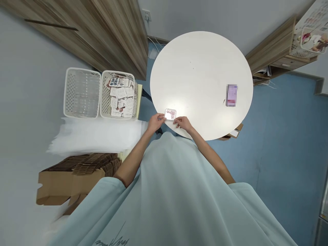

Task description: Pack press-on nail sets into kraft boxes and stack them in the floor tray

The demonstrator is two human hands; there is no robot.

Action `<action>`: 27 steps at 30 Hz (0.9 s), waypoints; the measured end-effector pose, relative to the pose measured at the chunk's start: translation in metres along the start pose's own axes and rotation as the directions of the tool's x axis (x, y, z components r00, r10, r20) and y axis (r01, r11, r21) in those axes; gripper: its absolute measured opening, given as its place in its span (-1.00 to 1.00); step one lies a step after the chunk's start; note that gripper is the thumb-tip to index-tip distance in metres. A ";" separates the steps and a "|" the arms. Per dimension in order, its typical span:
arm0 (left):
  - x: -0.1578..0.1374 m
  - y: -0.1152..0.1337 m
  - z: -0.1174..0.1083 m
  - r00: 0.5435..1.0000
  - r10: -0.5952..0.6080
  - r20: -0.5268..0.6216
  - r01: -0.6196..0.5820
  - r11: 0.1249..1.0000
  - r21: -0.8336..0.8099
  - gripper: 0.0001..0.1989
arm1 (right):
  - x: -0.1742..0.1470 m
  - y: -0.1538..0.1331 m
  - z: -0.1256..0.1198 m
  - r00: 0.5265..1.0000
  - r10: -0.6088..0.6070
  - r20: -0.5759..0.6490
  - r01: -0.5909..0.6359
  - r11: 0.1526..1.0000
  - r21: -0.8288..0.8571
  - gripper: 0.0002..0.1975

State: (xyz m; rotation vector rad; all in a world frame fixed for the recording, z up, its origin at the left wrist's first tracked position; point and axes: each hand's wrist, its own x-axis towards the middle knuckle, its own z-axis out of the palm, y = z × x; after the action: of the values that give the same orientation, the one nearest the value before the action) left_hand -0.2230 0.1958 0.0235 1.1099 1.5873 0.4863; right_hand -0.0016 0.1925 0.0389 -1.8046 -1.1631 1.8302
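Observation:
A small clear square case [170, 114] with reddish contents lies at the near edge of the round white table, and its exact contents are too small to make out. My left hand [155, 123] pinches its left side between thumb and fingers. At the lower right corner of the same case, my right hand [182, 123] is closed with thumb and forefinger on the edge. Both forearms reach in from below, past a light blue shirt.
On the round white table [197, 65] a blurred purple item [231, 95] lies to the right. Leftward stand a white basket [82, 69] of clear plastic cases and another basket [104, 102] of printed cards. White sheets or bags [102, 135] and folded cardboard boxes [71, 181] are below them.

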 end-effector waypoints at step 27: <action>-0.087 -0.097 -0.129 0.853 -0.206 -0.480 0.273 0.959 0.075 -0.77 | 0.006 -0.065 0.085 0.965 -0.209 0.159 0.261 0.830 -0.493 -0.78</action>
State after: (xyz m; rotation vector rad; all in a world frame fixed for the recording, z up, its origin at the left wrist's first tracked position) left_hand -0.3818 0.1053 0.0368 0.9164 2.1856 0.5029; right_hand -0.1022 0.2099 0.0714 -1.7230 -1.9672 1.5760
